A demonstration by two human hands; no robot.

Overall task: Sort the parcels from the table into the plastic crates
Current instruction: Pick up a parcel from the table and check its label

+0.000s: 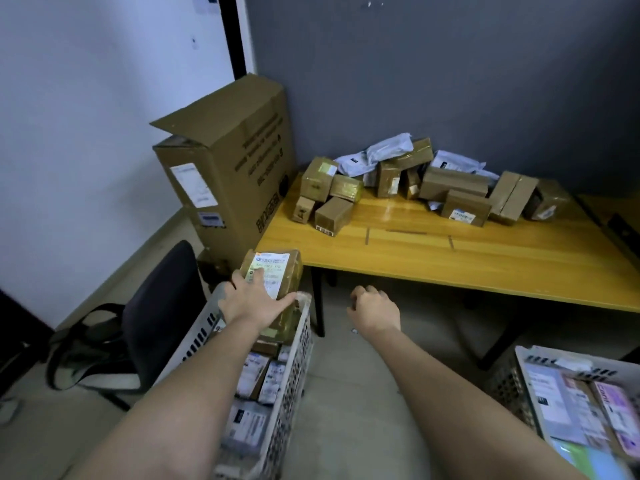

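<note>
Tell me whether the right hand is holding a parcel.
No, the right hand is loosely curled and empty; only the left hand grips a parcel.

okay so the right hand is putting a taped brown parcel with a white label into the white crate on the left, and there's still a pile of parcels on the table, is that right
Not quite: it is the left hand, not the right, that holds the taped brown parcel over the white crate. The right hand is loosely curled and holds nothing. The head view shows this. The pile of parcels still lies on the table.
</note>
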